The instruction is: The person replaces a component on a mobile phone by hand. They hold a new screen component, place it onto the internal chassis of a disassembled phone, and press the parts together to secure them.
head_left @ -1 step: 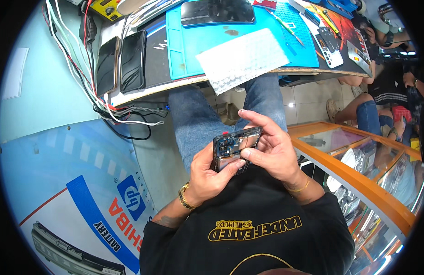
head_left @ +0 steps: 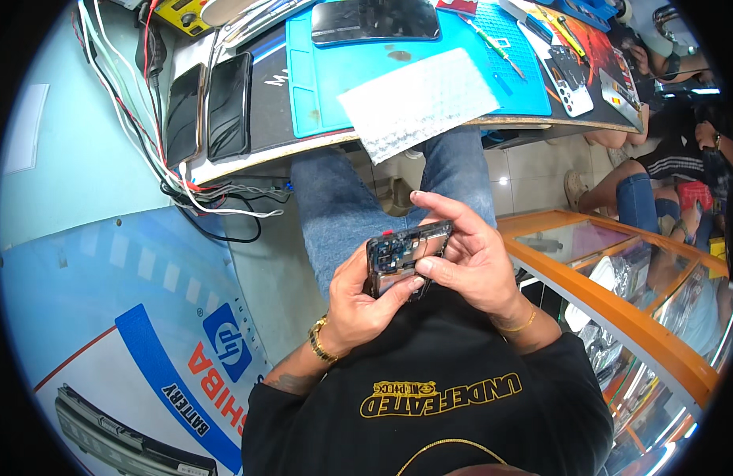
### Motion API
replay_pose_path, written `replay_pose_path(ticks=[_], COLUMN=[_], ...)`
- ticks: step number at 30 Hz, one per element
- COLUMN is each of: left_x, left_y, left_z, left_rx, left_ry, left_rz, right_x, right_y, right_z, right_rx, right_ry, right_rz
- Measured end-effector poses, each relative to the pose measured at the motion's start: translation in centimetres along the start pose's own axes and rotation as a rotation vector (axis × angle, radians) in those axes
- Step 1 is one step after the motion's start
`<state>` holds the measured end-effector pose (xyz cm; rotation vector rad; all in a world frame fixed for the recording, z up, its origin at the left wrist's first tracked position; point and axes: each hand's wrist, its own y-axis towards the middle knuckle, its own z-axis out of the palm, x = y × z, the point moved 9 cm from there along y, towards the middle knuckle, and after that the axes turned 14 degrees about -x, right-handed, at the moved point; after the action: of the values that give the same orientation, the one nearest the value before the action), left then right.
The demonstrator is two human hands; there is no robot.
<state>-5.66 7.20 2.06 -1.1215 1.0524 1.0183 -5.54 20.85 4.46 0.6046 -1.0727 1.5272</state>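
Head view, frame centre: the left hand (head_left: 362,305) grips the opened phone (head_left: 406,258) from below while the right hand (head_left: 470,262) pinches its upper edge. Best to keep it steady over the lap and press lightly with fingertips.

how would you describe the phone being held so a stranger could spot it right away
Start at the blue mat on the workbench, then drop to the lap below it. There both hands hold an opened phone. Unlike the dark phones lying closed on the bench, its back is off, showing its insides.
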Motion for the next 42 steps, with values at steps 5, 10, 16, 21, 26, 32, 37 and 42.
replay_pose_path(ticks=[5,10,16,21,26,32,37,42], left_x=[-0.3,-1.0,-1.1,-0.1,0.7,1.0,0.9,1.2], left_y=[0.2,0.2,0.3,0.2,0.3,0.5,1.5,1.4], left_z=[0.3,0.1,0.2,-0.3,-0.6,-0.1,0.5,0.0], left_rx=[0.051,0.045,0.063,0.036,0.050,0.004,0.043,0.008], left_ry=[0.023,0.103,0.108,0.045,0.016,-0.112,-0.220,-0.223], left_rz=[0.127,0.196,0.214,0.113,0.036,-0.103,-0.126,-0.226], right_x=[0.2,0.3,0.0,0.1,-0.9,-1.8,-2.3,-1.9], right_y=[-0.3,-0.4,-0.3,0.1,0.5,1.2,1.5,1.1], right_z=[0.1,0.0,0.3,0.1,-0.1,-0.6,-1.4,-1.1], right_rx=[0.011,0.024,0.028,0.065,0.058,0.020,-0.106,-0.113], right_ry=[-0.037,-0.125,-0.059,-0.136,0.066,0.033,0.043,0.044], right_rz=[0.030,-0.052,-0.045,-0.095,0.092,0.155,0.123,0.110])
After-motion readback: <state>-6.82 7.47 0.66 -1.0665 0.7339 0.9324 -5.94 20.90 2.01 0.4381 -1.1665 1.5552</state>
